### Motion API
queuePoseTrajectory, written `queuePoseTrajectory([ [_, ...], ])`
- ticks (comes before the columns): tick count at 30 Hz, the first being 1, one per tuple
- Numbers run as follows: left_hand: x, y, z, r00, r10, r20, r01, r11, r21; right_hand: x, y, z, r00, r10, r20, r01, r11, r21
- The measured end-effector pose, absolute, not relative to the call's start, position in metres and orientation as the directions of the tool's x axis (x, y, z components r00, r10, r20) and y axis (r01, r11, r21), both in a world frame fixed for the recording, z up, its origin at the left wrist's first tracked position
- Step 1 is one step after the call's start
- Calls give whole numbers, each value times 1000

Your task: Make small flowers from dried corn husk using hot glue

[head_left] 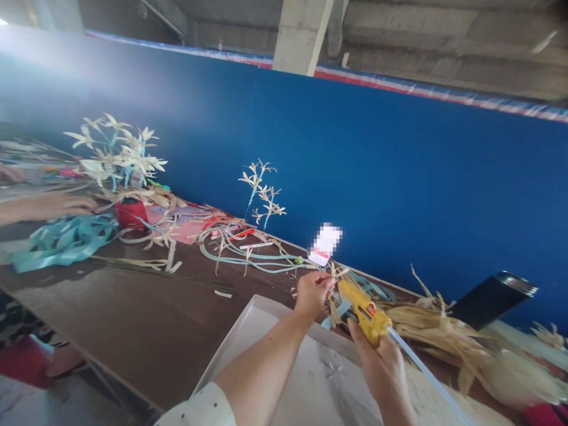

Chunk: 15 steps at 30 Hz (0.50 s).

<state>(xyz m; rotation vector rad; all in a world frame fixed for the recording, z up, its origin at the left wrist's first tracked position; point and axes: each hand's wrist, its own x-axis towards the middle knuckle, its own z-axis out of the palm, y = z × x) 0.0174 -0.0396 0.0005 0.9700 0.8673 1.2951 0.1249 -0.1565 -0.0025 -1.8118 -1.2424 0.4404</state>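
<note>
The card [325, 244] is blurred into squares; nothing on it can be read. The piece [332, 276] in the left hand [313, 293] is too small to tell. The gun [364, 310] hides the fingers of the right hand [382, 362]. The lower edge cuts the tray [248, 343], the left edge another person's arm [31, 210].

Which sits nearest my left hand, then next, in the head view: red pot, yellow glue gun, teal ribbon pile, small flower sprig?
1. yellow glue gun, just right of the left hand, held in the right hand.
2. small flower sprig, behind it by the blue wall.
3. red pot, far left.
4. teal ribbon pile, farthest left.
</note>
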Motion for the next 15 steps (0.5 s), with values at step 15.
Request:
queuePoseTrajectory([
  [15,19,-36,-6,93,994,64,-367,-25,930,130,-155,-4,469,856,218,501,-55,-864],
])
